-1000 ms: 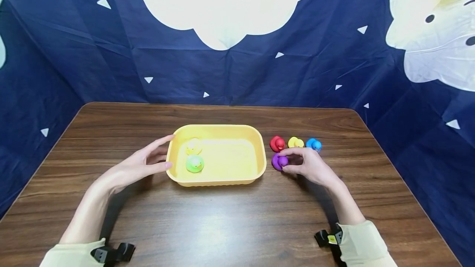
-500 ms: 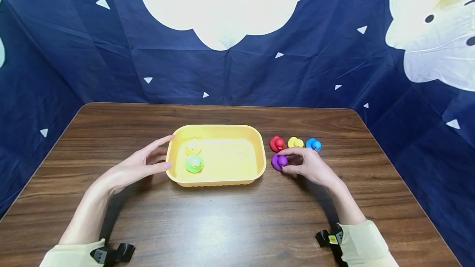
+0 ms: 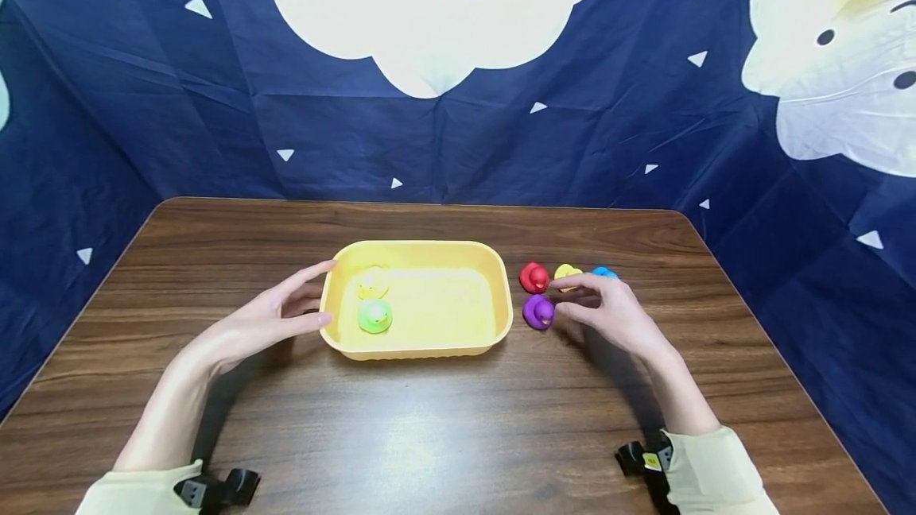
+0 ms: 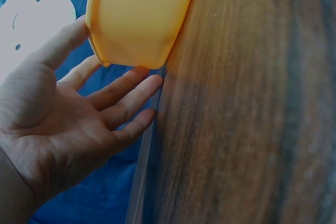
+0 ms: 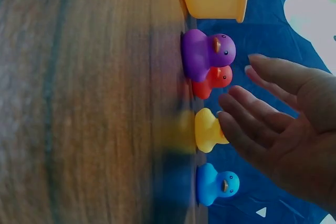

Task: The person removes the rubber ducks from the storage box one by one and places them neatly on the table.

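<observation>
My left hand point(image 3: 265, 320) rests its fingertips and thumb against the left end of a yellow plastic tray point(image 3: 458, 354), fingers mostly straight. In the left wrist view the thumb is at the rim and the fingers lie along the end wall. A pale yellow duck point(image 3: 372, 283) and a green duck point(image 3: 375, 316) sit inside at the left. Just right of a purple rubber duck point(image 3: 538, 312) hovers my right hand point(image 3: 615, 312), thumb and fingers parted with nothing between them. The purple duck stands upright on the table, in front of a red duck point(image 3: 533, 277).
A yellow duck point(image 3: 567, 276) and a blue duck point(image 5: 215, 184) stand right of the red one, partly hidden by my right hand in the head view. The wooden table point(image 3: 401, 435) ends at a dark blue curtain point(image 3: 444, 145) with printed clouds.
My right hand has let go of the purple duck and drawn back slightly to the right. The purple duck stays where it was. The left hand and tray have not moved.
</observation>
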`<action>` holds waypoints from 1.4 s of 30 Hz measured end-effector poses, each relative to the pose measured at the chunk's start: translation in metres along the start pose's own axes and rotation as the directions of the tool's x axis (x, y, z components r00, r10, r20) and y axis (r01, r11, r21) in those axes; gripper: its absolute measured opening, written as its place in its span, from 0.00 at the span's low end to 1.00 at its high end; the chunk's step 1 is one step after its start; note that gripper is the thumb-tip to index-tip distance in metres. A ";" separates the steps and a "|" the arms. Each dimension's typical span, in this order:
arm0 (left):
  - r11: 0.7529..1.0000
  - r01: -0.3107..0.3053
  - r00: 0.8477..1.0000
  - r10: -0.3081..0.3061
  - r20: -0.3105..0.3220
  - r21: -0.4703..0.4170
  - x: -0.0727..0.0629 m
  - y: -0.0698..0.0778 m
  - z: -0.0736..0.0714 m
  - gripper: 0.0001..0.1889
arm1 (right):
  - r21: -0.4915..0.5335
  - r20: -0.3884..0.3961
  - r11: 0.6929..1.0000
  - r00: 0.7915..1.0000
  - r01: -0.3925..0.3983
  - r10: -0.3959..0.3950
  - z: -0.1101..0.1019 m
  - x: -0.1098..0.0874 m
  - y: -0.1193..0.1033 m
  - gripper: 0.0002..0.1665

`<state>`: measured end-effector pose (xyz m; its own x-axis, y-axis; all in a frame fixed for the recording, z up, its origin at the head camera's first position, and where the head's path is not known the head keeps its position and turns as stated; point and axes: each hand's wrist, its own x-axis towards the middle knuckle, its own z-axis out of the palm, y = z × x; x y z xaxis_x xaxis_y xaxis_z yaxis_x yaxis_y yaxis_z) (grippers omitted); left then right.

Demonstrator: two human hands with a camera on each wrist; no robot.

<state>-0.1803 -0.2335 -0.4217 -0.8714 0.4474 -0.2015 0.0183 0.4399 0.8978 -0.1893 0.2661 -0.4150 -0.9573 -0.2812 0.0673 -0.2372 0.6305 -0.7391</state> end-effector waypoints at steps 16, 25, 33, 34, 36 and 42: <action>1.000 0.027 1.000 -0.027 -0.010 0.008 0.000 -0.001 0.000 0.42 | 0.012 -0.347 0.995 0.933 0.104 -0.093 0.003 0.019 -0.039 0.13; 1.000 0.013 1.000 -0.013 -0.005 -0.003 -0.001 -0.001 0.001 0.42 | 0.116 -0.364 0.974 0.920 0.197 -0.143 0.018 0.037 -0.063 0.13; 1.000 0.013 1.000 -0.013 -0.005 -0.007 0.000 0.000 0.001 0.42 | 0.155 -0.319 0.964 0.935 0.215 -0.157 0.029 0.045 -0.078 0.14; 1.000 0.013 1.000 -0.013 -0.005 -0.006 0.000 0.001 0.002 0.42 | 0.156 -0.314 0.964 0.936 0.214 -0.157 0.030 0.046 -0.079 0.14; 1.000 0.015 1.000 -0.015 -0.006 -0.001 0.000 0.001 0.002 0.43 | 0.158 -0.303 0.965 0.940 0.209 -0.154 0.032 0.047 -0.081 0.14; 1.000 0.004 1.000 -0.004 -0.009 -0.003 -0.001 0.000 0.002 0.43 | 0.154 -0.281 0.965 0.946 0.210 -0.160 0.038 0.049 -0.084 0.14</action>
<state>-0.1791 -0.2324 -0.4217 -0.8760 0.4382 -0.2013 0.0132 0.4391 0.8983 -0.2102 0.1722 -0.3750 -0.9142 -0.1636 0.3709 -0.4042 0.4380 -0.8030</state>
